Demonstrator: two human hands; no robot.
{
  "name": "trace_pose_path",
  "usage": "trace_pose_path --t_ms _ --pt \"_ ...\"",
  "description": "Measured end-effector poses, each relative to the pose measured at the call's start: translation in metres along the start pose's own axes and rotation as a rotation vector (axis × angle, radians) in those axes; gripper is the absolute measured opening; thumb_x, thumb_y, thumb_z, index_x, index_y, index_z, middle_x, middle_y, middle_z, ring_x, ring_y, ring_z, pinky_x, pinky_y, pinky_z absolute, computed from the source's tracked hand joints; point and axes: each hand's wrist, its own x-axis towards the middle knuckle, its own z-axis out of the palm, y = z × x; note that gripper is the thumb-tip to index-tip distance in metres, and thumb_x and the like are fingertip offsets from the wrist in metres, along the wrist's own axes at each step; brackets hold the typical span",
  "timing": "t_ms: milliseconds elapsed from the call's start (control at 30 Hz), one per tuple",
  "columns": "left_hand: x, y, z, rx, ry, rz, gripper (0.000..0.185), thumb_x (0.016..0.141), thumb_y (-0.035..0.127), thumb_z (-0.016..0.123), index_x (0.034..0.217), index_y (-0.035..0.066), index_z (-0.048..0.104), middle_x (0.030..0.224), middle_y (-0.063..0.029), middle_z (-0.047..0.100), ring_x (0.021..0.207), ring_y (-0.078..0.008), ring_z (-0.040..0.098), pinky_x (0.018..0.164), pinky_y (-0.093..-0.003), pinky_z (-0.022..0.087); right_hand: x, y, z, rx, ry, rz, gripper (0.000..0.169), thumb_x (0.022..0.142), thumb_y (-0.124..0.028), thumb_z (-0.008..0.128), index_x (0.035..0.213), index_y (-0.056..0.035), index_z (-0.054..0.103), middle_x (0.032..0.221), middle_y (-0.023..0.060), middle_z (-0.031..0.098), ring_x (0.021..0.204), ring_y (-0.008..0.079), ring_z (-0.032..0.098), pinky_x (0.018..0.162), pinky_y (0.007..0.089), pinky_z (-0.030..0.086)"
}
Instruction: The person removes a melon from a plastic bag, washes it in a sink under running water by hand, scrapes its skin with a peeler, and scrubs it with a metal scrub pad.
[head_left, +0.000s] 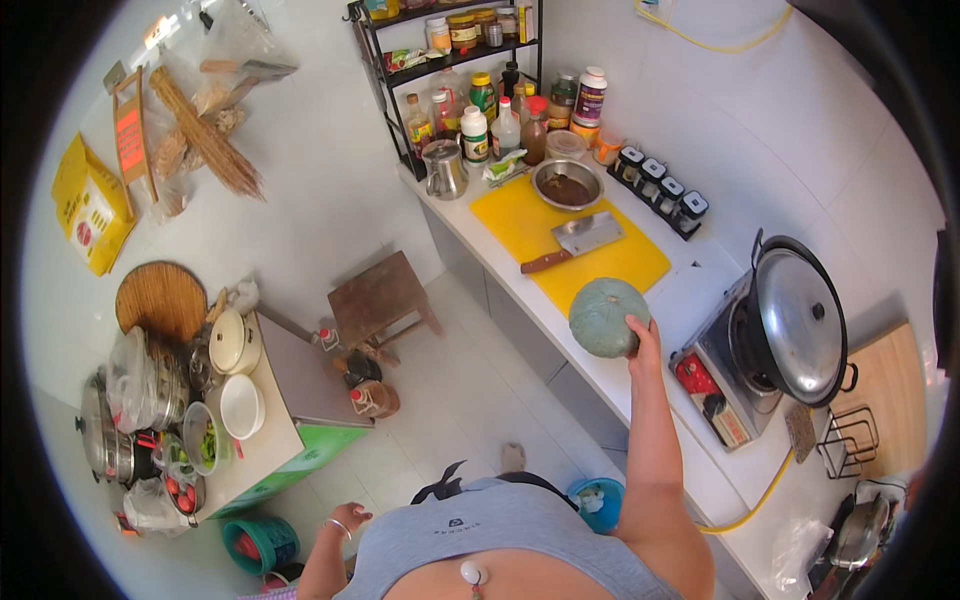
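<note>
My right hand (643, 337) grips a round grey-green pumpkin (606, 313) at its lower right side, over the counter's front edge beside the yellow cutting board (501, 217). Across the board lies a cleaver (589, 234) with a wooden handle, its blade towards the wall. A metal bowl (566, 184) with something brown inside stands at the board's far end. My left hand (350, 516), with a bracelet at the wrist, hangs low near my body with its fingers loosely curled, touching nothing that I can see.
A gas stove (720, 390) carries a large lidded wok (799, 322) on the right. Bottles, a metal jug (445, 169) and a spice jar rack (660, 191) line the counter's back. A wooden stool (379, 296) stands on the floor; a cabinet (277, 442) at left bears bowls and pots.
</note>
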Motion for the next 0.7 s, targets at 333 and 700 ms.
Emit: trace_pose_path --t_ms 333,700 --pt "0.131 0.051 -0.090 0.304 -0.177 0.065 0.054 0.071 0.058 0.068 0.091 0.008 0.070 0.095 -0.0189 0.068 0.094 -0.0347 0.063 0.083 -0.0414 0.048 0.128 0.025 0.018 -0.027 -0.282 0.124 0.060 0.077 -0.021 0.068 0.130 -0.0020 0.048 0.126 0.0114 0.054 0.118 0.0282 0.051 0.100 0.0435 0.043" --pt "0.217 0.352 -0.376 0.103 0.425 0.772 0.045 0.083 0.034 0.065 0.114 0.001 0.060 0.107 -0.0199 0.065 0.102 -0.0357 0.060 0.089 -0.0420 0.048 0.170 0.003 0.023 -0.303 -0.059 0.049 0.071 0.069 -0.017 0.064 0.136 -0.0045 0.045 0.126 0.0107 0.053 0.116 0.0281 0.050 0.100 0.0389 0.039"
